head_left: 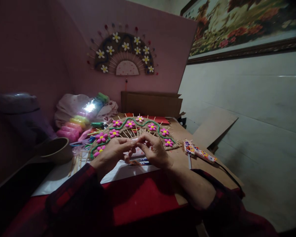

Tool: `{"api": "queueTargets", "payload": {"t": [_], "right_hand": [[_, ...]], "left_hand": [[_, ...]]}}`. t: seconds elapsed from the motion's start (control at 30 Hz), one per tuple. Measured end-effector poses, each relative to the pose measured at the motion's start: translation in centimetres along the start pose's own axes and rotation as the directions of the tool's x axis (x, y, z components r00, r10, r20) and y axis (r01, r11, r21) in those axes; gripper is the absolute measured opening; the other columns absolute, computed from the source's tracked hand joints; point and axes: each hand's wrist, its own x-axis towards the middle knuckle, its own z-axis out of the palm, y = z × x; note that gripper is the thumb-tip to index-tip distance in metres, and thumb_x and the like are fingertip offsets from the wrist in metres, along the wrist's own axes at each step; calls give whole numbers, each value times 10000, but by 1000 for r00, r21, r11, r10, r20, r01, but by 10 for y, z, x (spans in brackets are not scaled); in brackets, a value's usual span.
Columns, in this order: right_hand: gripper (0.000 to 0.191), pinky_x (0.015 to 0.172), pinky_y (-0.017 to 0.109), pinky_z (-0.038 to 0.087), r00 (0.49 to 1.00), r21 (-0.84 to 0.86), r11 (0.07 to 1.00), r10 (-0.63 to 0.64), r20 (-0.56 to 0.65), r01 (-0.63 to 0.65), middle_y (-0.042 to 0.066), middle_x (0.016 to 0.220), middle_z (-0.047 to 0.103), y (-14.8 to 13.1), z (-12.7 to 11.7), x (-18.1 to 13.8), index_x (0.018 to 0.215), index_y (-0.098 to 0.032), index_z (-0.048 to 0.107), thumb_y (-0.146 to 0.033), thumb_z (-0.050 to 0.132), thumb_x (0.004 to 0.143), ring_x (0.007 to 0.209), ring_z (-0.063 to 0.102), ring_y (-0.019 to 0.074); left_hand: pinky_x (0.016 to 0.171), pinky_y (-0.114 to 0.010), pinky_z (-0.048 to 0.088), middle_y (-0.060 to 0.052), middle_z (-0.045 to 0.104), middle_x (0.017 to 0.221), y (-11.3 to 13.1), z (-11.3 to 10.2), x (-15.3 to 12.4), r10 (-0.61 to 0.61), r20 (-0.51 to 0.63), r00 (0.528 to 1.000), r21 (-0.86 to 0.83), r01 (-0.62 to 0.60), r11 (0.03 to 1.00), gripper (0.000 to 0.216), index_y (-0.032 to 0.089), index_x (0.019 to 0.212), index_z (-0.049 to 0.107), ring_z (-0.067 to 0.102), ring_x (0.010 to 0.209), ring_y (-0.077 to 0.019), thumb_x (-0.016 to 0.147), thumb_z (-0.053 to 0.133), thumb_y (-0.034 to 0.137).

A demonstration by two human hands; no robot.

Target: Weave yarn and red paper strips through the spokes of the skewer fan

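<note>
My left hand (pixel 115 149) and my right hand (pixel 154 149) meet fingertip to fingertip above the table, both with fingers pinched. Whatever is between the fingertips is too small and dim to make out. Just behind them lies a fan-shaped craft piece (pixel 123 124) of twine and thin sticks. It carries pink flowers (pixel 130 124) with yellow centres and a wavy green cord (pixel 160 130). My hands hide part of its lower middle. Below my fingers, dark blue slim tools (pixel 145 162) rest on a white sheet (pixel 123 172).
At right lies a flower-patterned glue gun (pixel 198 152) with a black cord. To the left are a round pot (pixel 54 149), loose sticks (pixel 75 164) and packs of coloured clay (pixel 71 128). Folded cardboard (pixel 150 103) stands behind. A finished-looking fan (pixel 125 46) hangs on the pink panel.
</note>
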Motion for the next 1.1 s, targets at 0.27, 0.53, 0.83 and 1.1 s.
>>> {"api": "queueTargets", "payload": {"t": [0.27,0.53,0.83,1.1], "right_hand": [[152,628,282,461,993,263,957,119,21,-120,26,743,598,5,1,1,776,-174,608,-320,632,812,698,563,147],[60,551,255,463,995,475,875,93,31,-96,12,718,581,2,-3,5,719,-205,707,-253,743,710,700,564,141],[99,532,227,432,990,378,915,123,66,-139,6,705,573,6,1,2,748,-172,626,-254,666,785,670,546,123],[140,618,272,449,995,137,987,68,78,-79,32,765,596,3,0,-1,798,-172,552,-300,563,853,678,537,136]], "left_hand": [[425,-214,396,-3,521,582,2,-3,0,17,99,995,18,-19,1000,310,124,617,589,455,455,-83,744,658,397],[390,-203,370,-7,517,541,3,-5,-1,0,177,984,-8,1,1000,352,118,576,584,450,449,-86,699,707,424],[380,-202,368,2,513,531,-5,-3,3,6,96,995,-50,-2,999,380,120,554,555,447,429,-81,684,718,438],[414,-202,363,5,519,547,-3,-2,1,24,41,999,-17,-23,1000,326,119,588,576,441,445,-74,729,691,389]]}}
